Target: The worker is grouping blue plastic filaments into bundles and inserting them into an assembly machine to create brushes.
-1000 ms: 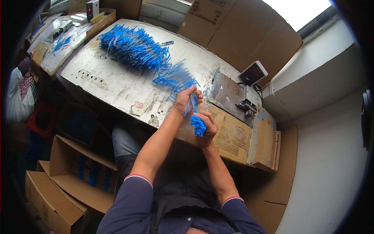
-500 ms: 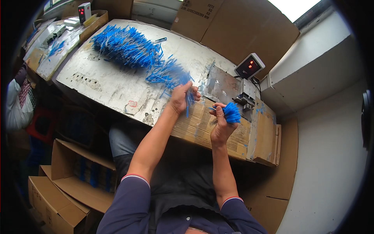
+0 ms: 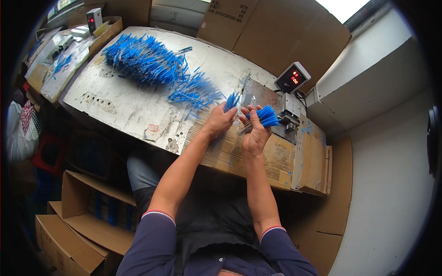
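Observation:
My left hand (image 3: 218, 121) is closed on a small bunch of thin blue sticks (image 3: 232, 100), which stand up above the fingers. Just to its right, my right hand (image 3: 256, 137) grips a thicker bundle of the same sticks (image 3: 269, 116), blue ends fanned to the right and pale thin ends toward the left hand. The two hands are close together above the cardboard-covered front edge (image 3: 225, 156) of the table. Beyond the left hand lies a loose heap of sticks (image 3: 195, 89), joining a large pile (image 3: 140, 60) farther left.
A small counter with a red lit display (image 3: 293, 77) stands at the table's right, beside a metal fixture (image 3: 290, 111). Tall cardboard (image 3: 290, 32) lines the back. Open cartons (image 3: 99, 216) sit low at left; another worktable (image 3: 55, 69) is far left.
My hands have drawn closer together. The left hand's sticks hung downward before and now point up. My right hand has shifted slightly left and farther up. The counter's display has changed.

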Tool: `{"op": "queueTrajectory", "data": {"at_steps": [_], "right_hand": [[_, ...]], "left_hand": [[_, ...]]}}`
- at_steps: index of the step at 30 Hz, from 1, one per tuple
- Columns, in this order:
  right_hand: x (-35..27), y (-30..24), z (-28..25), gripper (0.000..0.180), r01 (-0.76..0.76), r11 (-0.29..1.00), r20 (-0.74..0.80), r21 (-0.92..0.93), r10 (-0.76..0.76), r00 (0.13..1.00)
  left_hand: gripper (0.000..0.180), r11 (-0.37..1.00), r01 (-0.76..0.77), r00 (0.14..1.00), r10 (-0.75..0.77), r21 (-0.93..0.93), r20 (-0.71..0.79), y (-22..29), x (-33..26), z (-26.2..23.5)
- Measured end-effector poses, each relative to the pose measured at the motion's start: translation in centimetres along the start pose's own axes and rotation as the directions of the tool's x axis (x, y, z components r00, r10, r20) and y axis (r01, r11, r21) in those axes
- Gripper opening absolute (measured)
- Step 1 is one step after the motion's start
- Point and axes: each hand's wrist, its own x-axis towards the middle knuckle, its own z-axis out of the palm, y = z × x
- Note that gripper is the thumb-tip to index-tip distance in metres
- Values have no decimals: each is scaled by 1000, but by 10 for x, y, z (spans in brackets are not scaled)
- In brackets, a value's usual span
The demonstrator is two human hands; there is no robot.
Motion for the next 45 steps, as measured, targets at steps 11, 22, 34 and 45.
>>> {"op": "queueTrajectory", "data": {"at_steps": [11, 22, 34, 45], "right_hand": [[-4, 16, -2, 23, 40, 998, 27, -39, -39, 999], [-22, 33, -43, 9, 177, 950, 166, -259, -137, 976], [-37, 30, -23, 40, 812, 341, 786, -474, -253, 565], [-58, 11, -8, 8, 635, 675, 478, -375, -447, 756]], "left_hand": [[19, 999, 11, 999, -9, -36, 40, -2, 2, -6], [40, 877, -18, 998, -16, -480, -65, -6, 13, -21], [37, 862, 64, 997, -76, -503, -4, -13, 20, -31], [23, 918, -63, 994, 21, -391, -111, -4, 14, -18]]}}
